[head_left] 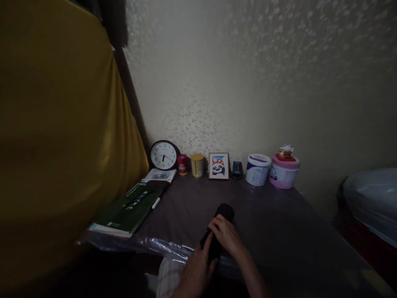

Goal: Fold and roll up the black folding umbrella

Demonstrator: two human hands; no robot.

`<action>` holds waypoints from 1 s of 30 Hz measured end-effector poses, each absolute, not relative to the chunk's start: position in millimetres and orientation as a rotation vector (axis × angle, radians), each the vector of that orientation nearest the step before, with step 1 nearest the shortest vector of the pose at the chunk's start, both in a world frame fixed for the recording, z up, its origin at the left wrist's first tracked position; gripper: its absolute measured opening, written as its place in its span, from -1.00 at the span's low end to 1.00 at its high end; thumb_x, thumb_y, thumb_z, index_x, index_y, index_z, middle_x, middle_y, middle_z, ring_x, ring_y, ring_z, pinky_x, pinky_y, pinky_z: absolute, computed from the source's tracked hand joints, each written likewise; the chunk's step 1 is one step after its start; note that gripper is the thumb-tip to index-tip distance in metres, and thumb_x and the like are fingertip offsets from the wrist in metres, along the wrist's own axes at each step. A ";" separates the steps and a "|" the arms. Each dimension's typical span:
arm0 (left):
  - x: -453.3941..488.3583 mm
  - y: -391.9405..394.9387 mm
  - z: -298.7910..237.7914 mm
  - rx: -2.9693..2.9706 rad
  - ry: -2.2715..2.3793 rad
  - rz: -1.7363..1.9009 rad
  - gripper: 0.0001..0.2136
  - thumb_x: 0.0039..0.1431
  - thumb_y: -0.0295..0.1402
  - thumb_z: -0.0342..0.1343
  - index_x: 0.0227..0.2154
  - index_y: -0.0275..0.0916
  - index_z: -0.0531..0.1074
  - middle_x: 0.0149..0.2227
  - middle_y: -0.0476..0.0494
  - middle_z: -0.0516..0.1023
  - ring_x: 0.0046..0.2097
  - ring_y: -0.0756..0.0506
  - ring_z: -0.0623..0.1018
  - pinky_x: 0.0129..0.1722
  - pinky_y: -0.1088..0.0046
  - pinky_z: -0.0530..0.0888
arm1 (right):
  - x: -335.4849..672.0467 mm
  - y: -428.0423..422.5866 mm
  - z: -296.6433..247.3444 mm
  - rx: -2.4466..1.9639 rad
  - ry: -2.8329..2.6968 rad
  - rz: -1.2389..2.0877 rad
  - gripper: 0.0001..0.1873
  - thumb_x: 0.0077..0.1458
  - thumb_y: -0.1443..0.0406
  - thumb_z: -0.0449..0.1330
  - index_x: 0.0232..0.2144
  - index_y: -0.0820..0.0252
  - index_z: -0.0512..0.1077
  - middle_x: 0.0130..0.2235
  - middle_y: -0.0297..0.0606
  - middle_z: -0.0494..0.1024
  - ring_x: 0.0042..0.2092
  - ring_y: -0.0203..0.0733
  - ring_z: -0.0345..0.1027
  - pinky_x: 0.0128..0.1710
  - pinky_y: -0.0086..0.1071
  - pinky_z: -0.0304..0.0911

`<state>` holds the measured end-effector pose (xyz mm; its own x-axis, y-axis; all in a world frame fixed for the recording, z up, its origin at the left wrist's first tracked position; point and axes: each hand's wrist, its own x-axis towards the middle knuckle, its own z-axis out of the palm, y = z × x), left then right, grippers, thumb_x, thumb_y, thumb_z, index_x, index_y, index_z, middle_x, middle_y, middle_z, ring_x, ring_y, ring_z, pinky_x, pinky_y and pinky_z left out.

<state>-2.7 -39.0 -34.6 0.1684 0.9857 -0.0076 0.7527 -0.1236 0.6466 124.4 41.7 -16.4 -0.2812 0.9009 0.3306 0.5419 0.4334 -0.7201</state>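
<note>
Near the front of the table, a long black object [224, 211] with a thick rounded far end lies slanted between my hands; dim light hides its exact kind. My left hand [198, 263] grips its near part, with the thumb along its side. Farther up, my right hand [226, 234] is curled over the top of the same object, fingers bent across it. Much of the object's near part is covered by my hands and shadow.
Along the wall stand a clock [163, 155], a red can [182, 165], a yellow tin [197, 165], a panda picture frame [218, 166], a small black device [237, 169], a white tub [257, 170] and a pink tub [284, 171] bearing a cat figurine [285, 151]. Green books [130, 209] lie left, beside a yellow curtain [62, 145].
</note>
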 end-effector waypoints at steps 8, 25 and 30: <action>-16.8 -34.3 -38.5 1.785 1.480 0.732 -0.38 0.07 -0.29 -0.04 0.19 -0.16 -0.12 0.12 -0.14 0.27 0.10 -0.04 0.32 0.05 0.47 0.24 | 145.2 48.2 -22.2 -1.194 -1.410 0.966 -0.67 -0.07 0.06 0.10 -0.44 0.20 0.47 -0.43 -0.31 0.45 -0.60 -0.36 0.19 -0.64 -0.47 0.12; 2.2 -65.3 -40.3 2.313 1.999 0.389 -0.29 -0.02 -0.59 -0.10 0.17 0.06 -0.17 0.24 -0.27 -0.06 0.21 -0.21 0.11 0.08 0.10 0.17 | 129.2 51.3 -22.4 -1.119 -1.852 0.842 -0.72 0.05 0.20 0.03 -0.29 0.18 0.46 -0.28 -0.22 0.47 -0.32 -0.26 0.36 -0.34 -0.41 0.28; 0.5 -61.5 -44.9 2.310 2.055 0.289 -0.35 0.03 -0.60 -0.18 0.18 -0.03 -0.17 0.23 -0.35 -0.01 0.20 -0.20 0.15 0.07 0.15 0.19 | 120.0 51.9 -7.9 -1.247 -2.201 0.613 -0.72 0.09 0.22 0.00 -0.24 0.17 0.45 -0.21 -0.20 0.48 -0.18 -0.23 0.36 -0.16 -0.42 0.19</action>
